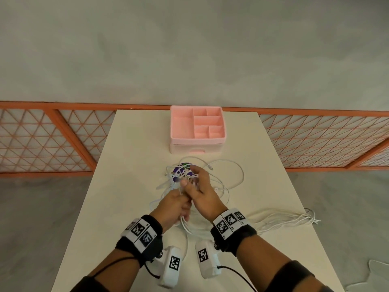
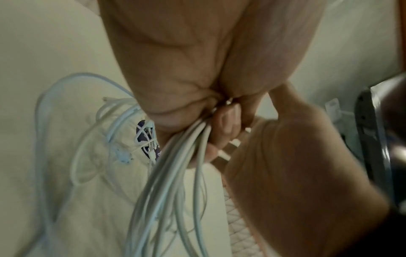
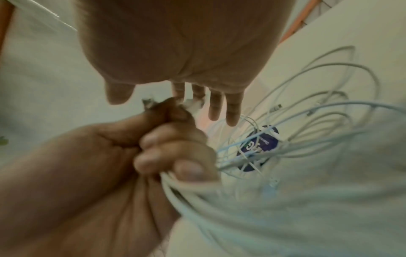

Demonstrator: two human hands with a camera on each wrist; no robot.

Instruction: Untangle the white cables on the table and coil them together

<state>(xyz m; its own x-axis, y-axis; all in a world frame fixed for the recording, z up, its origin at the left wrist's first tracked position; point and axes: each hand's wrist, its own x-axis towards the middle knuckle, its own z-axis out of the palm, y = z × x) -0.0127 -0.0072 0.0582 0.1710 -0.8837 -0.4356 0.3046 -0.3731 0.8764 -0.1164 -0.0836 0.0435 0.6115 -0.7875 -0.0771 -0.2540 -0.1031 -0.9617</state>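
White thin cables [image 1: 221, 182] are sprawling beyond our hands; we are gripping gathered strands in the left hand [image 1: 174, 205], right hand [image 1: 200, 190] spread open above them.

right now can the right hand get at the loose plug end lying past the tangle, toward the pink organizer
Probably yes. The right hand is open, fingers extended over the tangle, and the plug end lies uncovered just beyond its fingertips. The left hand grips the gathered cables.
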